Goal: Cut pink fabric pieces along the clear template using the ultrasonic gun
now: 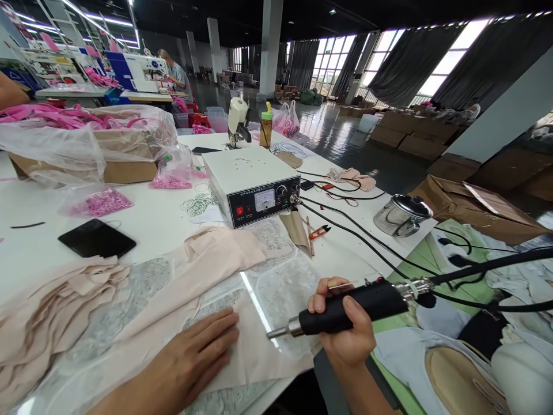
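Note:
My right hand point(345, 325) is wrapped round a black handheld ultrasonic welding tool point(356, 311), its thick cable running off to the right. The tool's thin metal tip points left, at the edge of a beige fabric piece point(254, 351); whether it touches the cloth I cannot tell. Flat on that fabric lies my left hand point(201, 351), fingers stretched out. Under the cloth is a clear sheet over a grey marbled surface point(285, 282). Another folded beige cloth point(224, 251) lies just beyond, and a pile of beige fabric pieces point(52, 317) is at the left.
A white control box point(254, 184) stands mid-table, cables trailing right. Orange thread snips point(319, 231), a steel pot point(401, 216), a black phone point(97, 237) and bags of pink parts point(106, 202) lie around. White garments point(436, 363) fill the right side. A person sits at a sewing machine point(138, 72) behind.

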`<state>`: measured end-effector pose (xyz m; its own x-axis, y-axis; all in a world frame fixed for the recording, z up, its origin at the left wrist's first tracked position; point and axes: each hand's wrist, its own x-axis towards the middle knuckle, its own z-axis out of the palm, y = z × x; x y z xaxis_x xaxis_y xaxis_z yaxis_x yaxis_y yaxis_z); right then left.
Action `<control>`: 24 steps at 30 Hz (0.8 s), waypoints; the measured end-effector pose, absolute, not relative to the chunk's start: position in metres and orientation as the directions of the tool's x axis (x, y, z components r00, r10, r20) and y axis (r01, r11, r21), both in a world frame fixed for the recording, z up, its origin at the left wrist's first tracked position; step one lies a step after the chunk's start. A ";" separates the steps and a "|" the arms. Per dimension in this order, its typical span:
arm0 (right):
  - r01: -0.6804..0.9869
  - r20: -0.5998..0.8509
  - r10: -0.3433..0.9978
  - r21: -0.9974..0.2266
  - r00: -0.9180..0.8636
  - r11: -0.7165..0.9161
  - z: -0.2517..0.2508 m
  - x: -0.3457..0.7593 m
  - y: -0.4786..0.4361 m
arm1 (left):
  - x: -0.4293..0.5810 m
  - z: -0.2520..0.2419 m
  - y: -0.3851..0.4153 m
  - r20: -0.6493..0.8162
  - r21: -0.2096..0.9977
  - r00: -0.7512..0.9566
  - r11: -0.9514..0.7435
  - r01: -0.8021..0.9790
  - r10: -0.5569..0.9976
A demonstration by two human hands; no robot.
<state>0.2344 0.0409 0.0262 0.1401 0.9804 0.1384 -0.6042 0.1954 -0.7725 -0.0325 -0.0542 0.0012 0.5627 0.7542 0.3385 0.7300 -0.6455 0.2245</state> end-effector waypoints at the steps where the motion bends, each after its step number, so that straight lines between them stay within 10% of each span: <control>1: -0.610 0.132 0.981 -0.769 0.142 0.192 0.026 0.234 0.041 | -0.032 0.002 -0.054 0.346 0.232 0.557 -0.644 0.729 0.755; 24: -0.655 0.145 0.987 -0.739 0.071 0.156 0.026 0.190 0.058 | -0.024 0.029 -0.034 0.250 0.199 0.645 -0.690 0.696 0.722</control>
